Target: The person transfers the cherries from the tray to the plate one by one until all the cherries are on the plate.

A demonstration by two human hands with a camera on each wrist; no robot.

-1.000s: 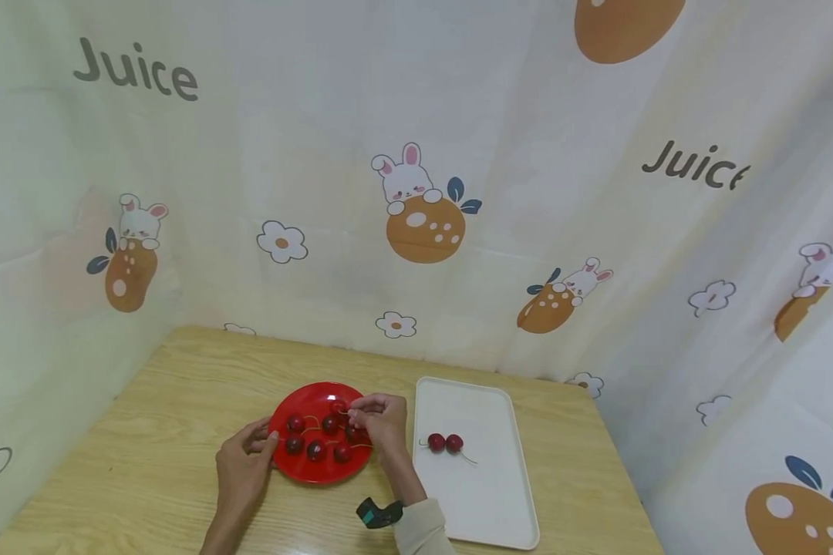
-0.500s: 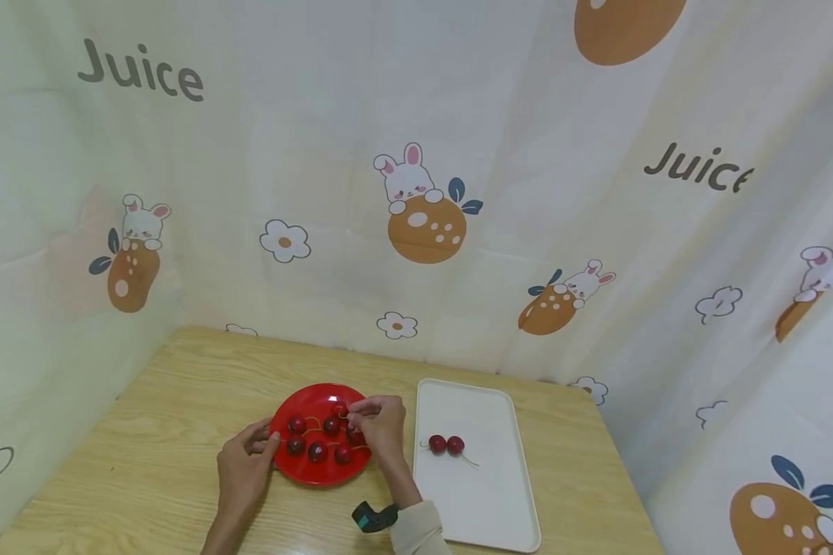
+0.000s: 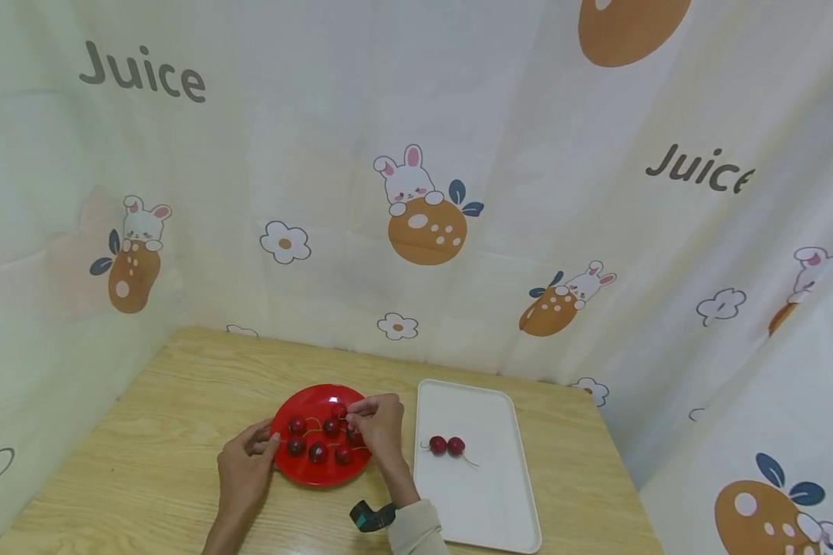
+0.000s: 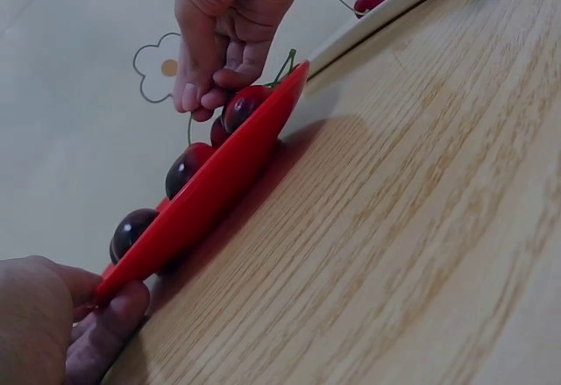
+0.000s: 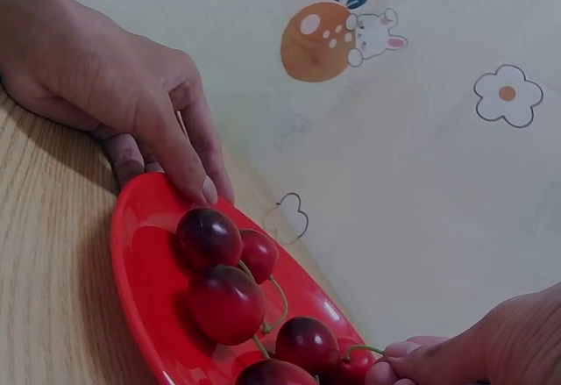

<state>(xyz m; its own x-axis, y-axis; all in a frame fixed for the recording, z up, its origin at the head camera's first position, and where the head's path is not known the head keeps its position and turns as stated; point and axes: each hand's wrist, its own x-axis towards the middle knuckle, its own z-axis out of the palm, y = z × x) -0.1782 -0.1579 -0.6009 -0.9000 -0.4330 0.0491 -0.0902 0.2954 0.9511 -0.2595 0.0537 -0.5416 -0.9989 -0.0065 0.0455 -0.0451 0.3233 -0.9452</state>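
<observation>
My left hand (image 3: 244, 466) grips the left rim of a round red plate (image 3: 307, 402), thumb on top and fingers underneath, as the right wrist view shows. Several dark red cherries (image 5: 225, 304) with green stems lie on the plate. Over the plate's right side, my right hand (image 3: 382, 428) pinches the thin stem (image 5: 364, 347) of one cherry (image 5: 358, 366) between thumb and fingertips. That cherry sits low among the others, partly covered by the fingers and a neighbouring cherry. In the left wrist view, the right hand (image 4: 237, 34) hangs just above the plate's far end.
To the right of the plate lies a white rectangular tray (image 3: 475, 493). Two cherries (image 3: 447, 445) rest side by side on it, near its left edge. Both dishes stand on a wooden table (image 3: 208, 385), with a printed curtain (image 3: 333, 293) behind.
Little differs: my right hand shifts very slightly left over the plate, fingers still at the cherry stem. The left hand keeps its hold on the rim, and the cherries stay where they were.
</observation>
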